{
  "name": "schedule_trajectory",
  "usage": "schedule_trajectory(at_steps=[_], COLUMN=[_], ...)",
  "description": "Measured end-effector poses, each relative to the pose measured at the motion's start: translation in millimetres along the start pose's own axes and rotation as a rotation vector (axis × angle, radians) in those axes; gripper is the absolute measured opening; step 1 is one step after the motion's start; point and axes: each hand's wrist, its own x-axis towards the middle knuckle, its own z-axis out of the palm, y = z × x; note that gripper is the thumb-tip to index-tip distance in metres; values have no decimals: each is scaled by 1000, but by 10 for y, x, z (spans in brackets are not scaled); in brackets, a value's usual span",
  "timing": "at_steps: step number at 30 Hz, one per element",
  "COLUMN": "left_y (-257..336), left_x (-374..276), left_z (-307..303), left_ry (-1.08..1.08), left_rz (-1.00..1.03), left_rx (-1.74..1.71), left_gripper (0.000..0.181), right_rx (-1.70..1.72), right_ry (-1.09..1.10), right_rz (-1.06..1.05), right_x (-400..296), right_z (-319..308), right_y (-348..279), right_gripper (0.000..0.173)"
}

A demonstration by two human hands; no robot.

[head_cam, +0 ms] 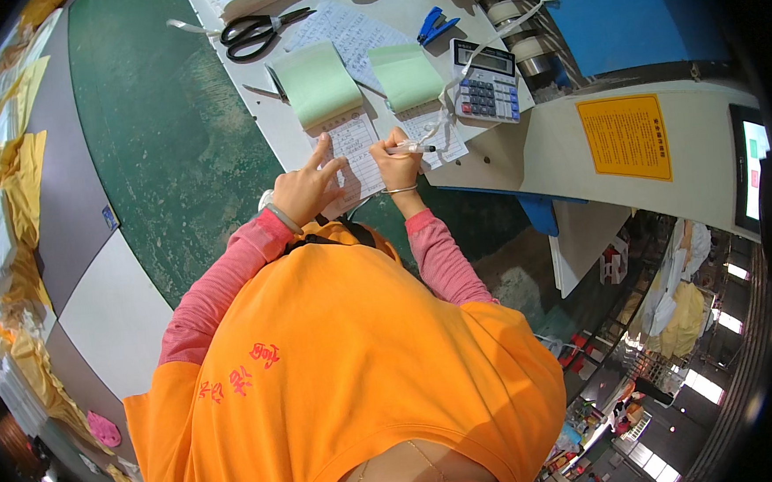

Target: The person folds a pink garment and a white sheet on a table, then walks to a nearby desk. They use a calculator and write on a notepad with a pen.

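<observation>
My left hand (306, 187) rests with its fingers apart on a ruled form pad (363, 163), whose green cover sheet (319, 84) is folded back. In my right hand (397, 163) is a pen (428, 149), tied to a white cloth strip (442, 105). That hand lies between the first pad and a second form pad (449, 141), which also has a folded green sheet (406, 75). A desk calculator (485, 88) stands right of the second pad. Behind the pads lie a handwritten sheet (347, 34) and a blue stapler-like tool (434, 27).
Black-handled scissors (251, 37) lie at the table's (243, 74) back left edge. A blue machine housing (631, 14) and a pale panel with a yellow notice (625, 139) stand to the right. Stacked white and yellow cloth (9, 211) is at the far left.
</observation>
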Motion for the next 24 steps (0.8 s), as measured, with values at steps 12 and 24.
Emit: schedule_trajectory(at_steps=[12,24], left_y=[-8,-17], left_x=[-12,-14], left_z=[34,107], left_ry=[16,50], left_rz=[-34,-43], left_rx=[-1,-28], left_gripper=[51,58], right_rx=[-67,450], right_ry=[-21,120], right_rz=[-27,287], right_x=[-6,-42], right_z=[-14,-142], right_y=[-4,-140], right_gripper=[28,18])
